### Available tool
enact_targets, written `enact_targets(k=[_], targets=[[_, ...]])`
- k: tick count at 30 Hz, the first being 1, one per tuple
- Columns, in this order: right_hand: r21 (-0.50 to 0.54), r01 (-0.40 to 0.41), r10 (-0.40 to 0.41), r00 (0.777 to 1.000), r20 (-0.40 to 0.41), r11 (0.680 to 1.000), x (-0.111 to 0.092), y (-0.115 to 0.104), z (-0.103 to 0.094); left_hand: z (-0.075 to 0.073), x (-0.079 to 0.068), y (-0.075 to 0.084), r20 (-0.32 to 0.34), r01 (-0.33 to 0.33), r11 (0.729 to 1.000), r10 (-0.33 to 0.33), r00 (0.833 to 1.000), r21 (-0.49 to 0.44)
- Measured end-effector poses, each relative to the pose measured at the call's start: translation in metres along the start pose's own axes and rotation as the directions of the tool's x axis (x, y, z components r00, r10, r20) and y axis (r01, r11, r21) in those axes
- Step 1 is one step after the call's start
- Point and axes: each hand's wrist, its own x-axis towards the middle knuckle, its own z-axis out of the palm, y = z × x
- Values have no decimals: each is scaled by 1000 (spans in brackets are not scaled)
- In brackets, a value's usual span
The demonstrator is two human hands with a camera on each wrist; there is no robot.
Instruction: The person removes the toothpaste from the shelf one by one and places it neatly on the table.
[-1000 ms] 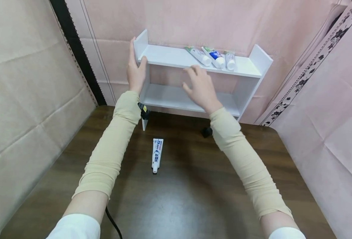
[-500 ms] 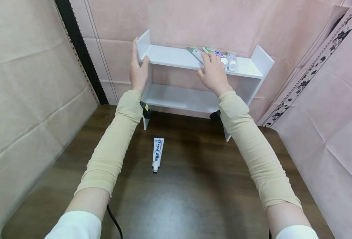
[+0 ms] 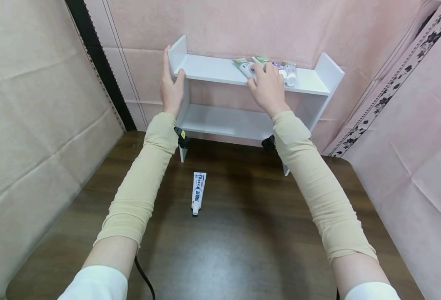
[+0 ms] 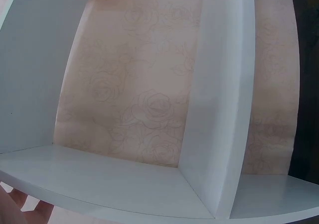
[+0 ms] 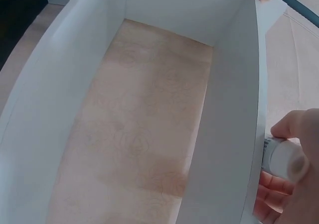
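Observation:
A white two-tier shelf (image 3: 220, 121) stands at the back of the table. My left hand (image 3: 172, 89) grips its left side panel, thumb in front; some of its fingers (image 4: 40, 211) show at the lower left of the left wrist view. On the top board, my right hand (image 3: 269, 87) holds the leftmost toothpaste tube (image 3: 244, 66) near its cap. The right wrist view shows the tube's white cap (image 5: 286, 159) between thumb and fingers. My fingers partly hide the middle toothpaste tube (image 3: 283, 74). Just right of it lies another toothpaste tube (image 3: 290, 75).
A white and blue toothpaste tube (image 3: 198, 192) lies on the dark wooden table (image 3: 220, 250), in front of the shelf. Fabric curtains (image 3: 220, 25) enclose the back and both sides. A black cable (image 3: 144, 278) runs near my left forearm.
My right hand has moved right and up onto the tubes on the top board and taken hold of the leftmost one. My left hand stays on the side panel.

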Motion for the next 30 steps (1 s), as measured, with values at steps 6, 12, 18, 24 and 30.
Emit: enact_targets(k=[6, 12, 18, 24, 30], targets=[[-8, 32, -32, 998, -51, 999, -6, 2, 3, 2, -1, -2, -4, 4, 1000, -4, 1000, -14], [-14, 64, -66, 993, -102, 998, -10, 0, 3, 3, 1, 0, -14, 25, 999, -25, 1000, -24], [-5, 53, -53, 992, -113, 999, -13, -1, 5, 4, 2, -1, -12, 25, 999, -25, 1000, -29], [9, 26, -25, 993, -116, 1000, -17, -1, 7, 3, 2, 0, -10, 27, 999, -27, 1000, -20], [37, -8, 12, 995, -103, 999, -19, -2, 7, 3, 1, -1, -20, 16, 1000, -16, 1000, -4]])
